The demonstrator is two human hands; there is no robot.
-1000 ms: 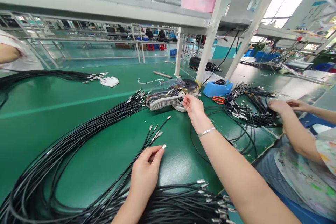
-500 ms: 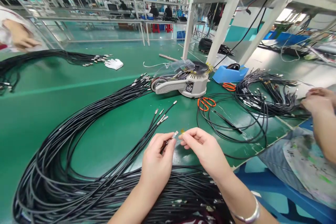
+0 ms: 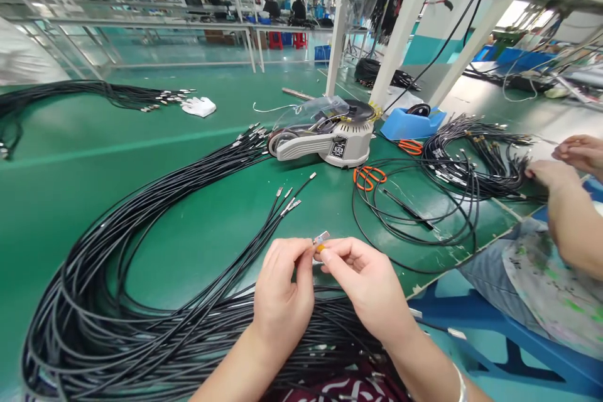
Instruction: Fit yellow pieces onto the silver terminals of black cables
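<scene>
My left hand point(image 3: 285, 282) pinches a cable just behind its silver plug point(image 3: 322, 237). Between the thumb and forefinger of my right hand point(image 3: 365, 279) is a small piece of yellow tape point(image 3: 321, 248), held against the plug's base. Both hands' fingertips almost meet there. Beneath my wrists and curving up the left side runs a large bundle of black cables point(image 3: 94, 264). A few cable ends with silver connectors point(image 3: 288, 202) lie apart on the green table, beyond my hands.
A grey tape dispenser point(image 3: 348, 144) stands ahead, with orange-handled scissors point(image 3: 370, 178) beside it. Loose black cable loops lie to the right. Another person's hands point(image 3: 556, 176) are at a second cable bundle point(image 3: 471, 163). A white glove point(image 3: 198, 107) lies farther left.
My right hand has brought the yellow tape from a small gap onto the plug in my left hand. The co-worker's hand at far left has left the view.
</scene>
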